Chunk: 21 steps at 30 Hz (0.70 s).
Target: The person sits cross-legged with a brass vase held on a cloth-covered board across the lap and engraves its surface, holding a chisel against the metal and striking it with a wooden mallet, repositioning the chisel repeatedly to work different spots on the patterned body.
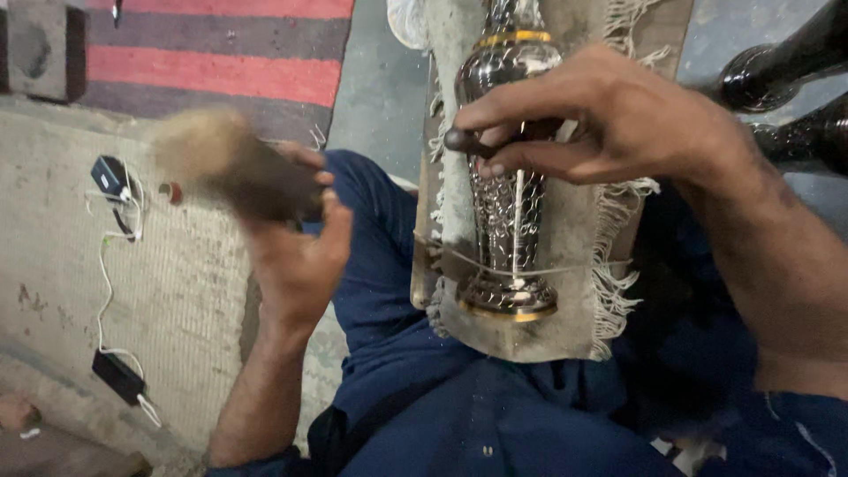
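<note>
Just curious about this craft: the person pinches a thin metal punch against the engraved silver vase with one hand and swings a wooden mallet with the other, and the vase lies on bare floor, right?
Not quite: the head view shows the engraved silver vase lying on a fringed cloth-covered board across the lap, not bare floor. The rest holds.

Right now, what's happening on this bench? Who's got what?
A person sits with a patterned metal vase lying lengthwise on a fringed cloth pad across the lap. The right hand pinches a thin dark tool against the vase body. The left hand grips a wooden mallet, raised off to the side and motion-blurred. More dark vases lie at upper right; chargers with white cable sit on the mat.
</note>
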### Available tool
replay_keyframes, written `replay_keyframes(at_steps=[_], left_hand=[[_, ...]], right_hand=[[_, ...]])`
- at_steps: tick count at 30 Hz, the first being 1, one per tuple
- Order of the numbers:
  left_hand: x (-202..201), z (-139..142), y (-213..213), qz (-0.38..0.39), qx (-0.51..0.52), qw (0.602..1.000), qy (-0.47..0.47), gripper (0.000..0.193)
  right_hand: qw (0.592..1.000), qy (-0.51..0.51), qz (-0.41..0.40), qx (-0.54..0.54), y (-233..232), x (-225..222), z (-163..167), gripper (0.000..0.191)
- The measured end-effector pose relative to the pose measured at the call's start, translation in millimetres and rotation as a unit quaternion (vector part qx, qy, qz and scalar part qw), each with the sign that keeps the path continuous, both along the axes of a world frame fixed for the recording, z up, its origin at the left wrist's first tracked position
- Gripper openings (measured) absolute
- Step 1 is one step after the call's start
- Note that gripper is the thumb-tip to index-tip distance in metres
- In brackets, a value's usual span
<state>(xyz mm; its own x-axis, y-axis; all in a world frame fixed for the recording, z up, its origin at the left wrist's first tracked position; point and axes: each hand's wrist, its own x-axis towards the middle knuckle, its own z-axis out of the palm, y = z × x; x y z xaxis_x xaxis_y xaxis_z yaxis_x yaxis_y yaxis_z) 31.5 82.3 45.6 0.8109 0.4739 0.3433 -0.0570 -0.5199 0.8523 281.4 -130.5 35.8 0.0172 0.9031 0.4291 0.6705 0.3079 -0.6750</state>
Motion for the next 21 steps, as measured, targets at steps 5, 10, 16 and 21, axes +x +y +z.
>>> replay_keyframes(at_steps=[5, 10, 16, 21], left_hand=[[-2.5, 2.8, 0.2, 0.047, 0.127, 0.987, 0.081, 0.076], [-5.6, 3.0, 2.7, 0.032, 0.356, 0.923, 0.141, 0.081], [-3.7, 0.0, 7.6, 0.015, 0.387, 0.914, 0.119, 0.075], [0.0, -2.9, 6.4, 0.06, 0.062, 0.985, 0.15, 0.046]], right_hand=[[1.0, 0.015, 0.003, -0.009, 0.6, 1.5, -0.8, 0.043], [1.0, 0.022, 0.005, -0.014, 0.5, 2.4, -0.9, 0.045], [0.999, 0.028, 0.005, -0.022, -1.4, 2.3, -1.0, 0.046], [0.999, 0.04, 0.011, -0.023, -1.4, 1.8, -2.3, 0.043]])
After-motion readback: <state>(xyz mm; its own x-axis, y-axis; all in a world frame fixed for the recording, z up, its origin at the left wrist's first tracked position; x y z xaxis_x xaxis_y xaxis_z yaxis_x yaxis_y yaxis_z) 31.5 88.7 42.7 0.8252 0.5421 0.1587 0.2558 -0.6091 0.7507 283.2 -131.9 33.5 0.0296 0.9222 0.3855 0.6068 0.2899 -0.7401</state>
